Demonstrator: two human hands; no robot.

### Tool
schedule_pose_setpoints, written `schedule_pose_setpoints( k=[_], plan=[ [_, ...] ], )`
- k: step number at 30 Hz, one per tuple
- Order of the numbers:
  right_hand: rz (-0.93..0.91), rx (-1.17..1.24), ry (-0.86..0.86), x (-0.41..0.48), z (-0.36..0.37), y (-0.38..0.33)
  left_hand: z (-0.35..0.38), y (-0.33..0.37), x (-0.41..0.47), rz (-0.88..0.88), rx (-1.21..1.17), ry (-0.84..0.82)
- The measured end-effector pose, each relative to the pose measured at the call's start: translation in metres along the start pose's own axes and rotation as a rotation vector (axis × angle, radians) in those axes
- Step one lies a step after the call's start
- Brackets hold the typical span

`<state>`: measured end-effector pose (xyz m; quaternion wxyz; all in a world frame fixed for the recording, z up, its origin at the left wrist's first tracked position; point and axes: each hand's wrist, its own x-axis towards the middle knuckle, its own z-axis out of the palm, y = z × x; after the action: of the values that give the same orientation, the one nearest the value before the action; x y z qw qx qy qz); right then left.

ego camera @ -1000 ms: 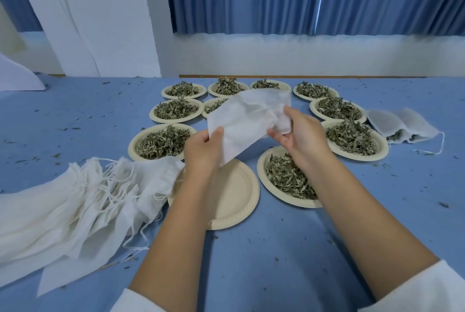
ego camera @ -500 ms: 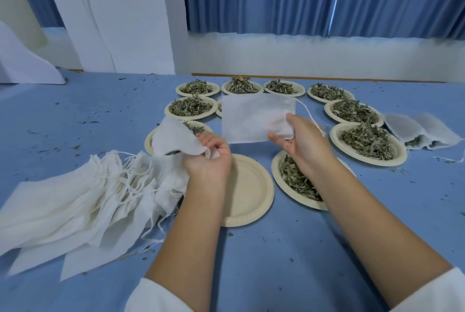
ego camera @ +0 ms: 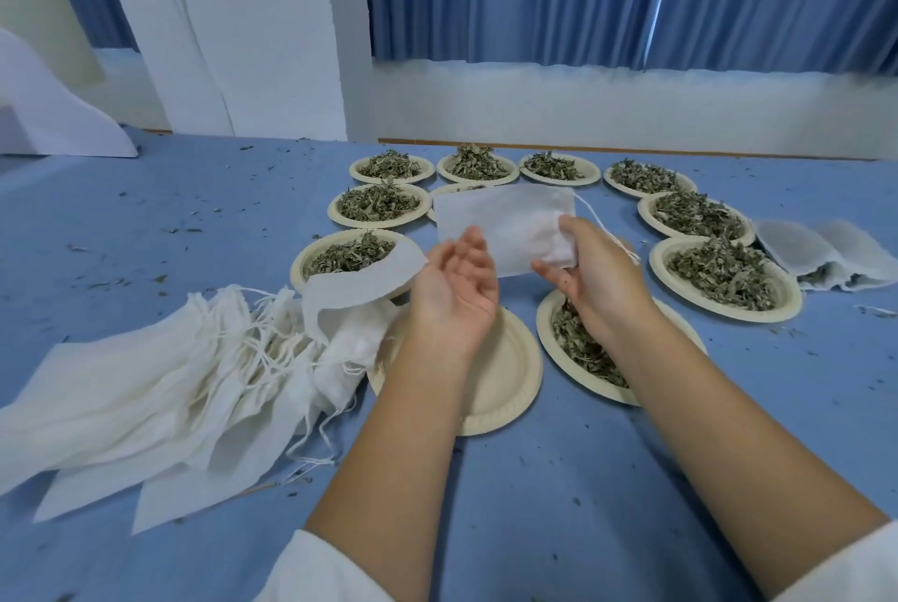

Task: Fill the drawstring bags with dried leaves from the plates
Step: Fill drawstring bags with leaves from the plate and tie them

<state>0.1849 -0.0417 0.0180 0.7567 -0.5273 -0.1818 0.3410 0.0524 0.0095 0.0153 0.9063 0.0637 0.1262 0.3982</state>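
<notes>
Now, right hand (ego camera: 590, 273) pinches the drawstring bag (ego camera: 500, 225) by its gathered end, holding it up off the table. Left hand (ego camera: 457, 283) is open, palm up, fingers relaxed by the bag's near corner. Leaf-filled plate (ego camera: 545, 334) sits beneath the right wrist, spare bags (ego camera: 160, 387) piled left.

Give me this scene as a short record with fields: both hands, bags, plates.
left hand: open, palm up, by the held bag
right hand: pinches one end of the held bag
held bag: white, flat, above the plates
empty plate: below the left hand
leaf plates: ranged beyond and beside it
spare bags: heap at left
</notes>
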Motion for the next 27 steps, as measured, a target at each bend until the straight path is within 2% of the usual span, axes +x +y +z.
schedule_pose_setpoints(
  k=[3,6,9,12,17,23,27],
  plan=[
    [0.001,0.063,0.005,0.001,-0.003,-0.006,0.008,-0.016,-0.001,0.082,0.534,0.062],
    [0.018,0.087,-0.039,0.000,-0.008,-0.012,0.006,-0.026,0.001,0.298,1.032,0.060],
    [0.079,-0.025,-0.096,-0.002,-0.011,-0.013,0.000,-0.034,0.002,0.536,1.358,0.018],
    [0.084,-0.192,-0.130,-0.003,-0.013,-0.014,-0.006,-0.037,0.005,0.667,1.493,0.020],
    [0.049,-0.300,-0.186,-0.001,-0.021,-0.016,-0.008,-0.030,0.011,0.788,1.692,0.014],
    [0.063,-0.331,-0.238,-0.003,-0.028,-0.024,-0.006,-0.029,0.009,0.783,1.666,-0.043],
    [0.047,-0.343,-0.179,-0.004,-0.031,-0.033,0.001,-0.026,0.007,0.859,1.588,0.017]
  ],
)
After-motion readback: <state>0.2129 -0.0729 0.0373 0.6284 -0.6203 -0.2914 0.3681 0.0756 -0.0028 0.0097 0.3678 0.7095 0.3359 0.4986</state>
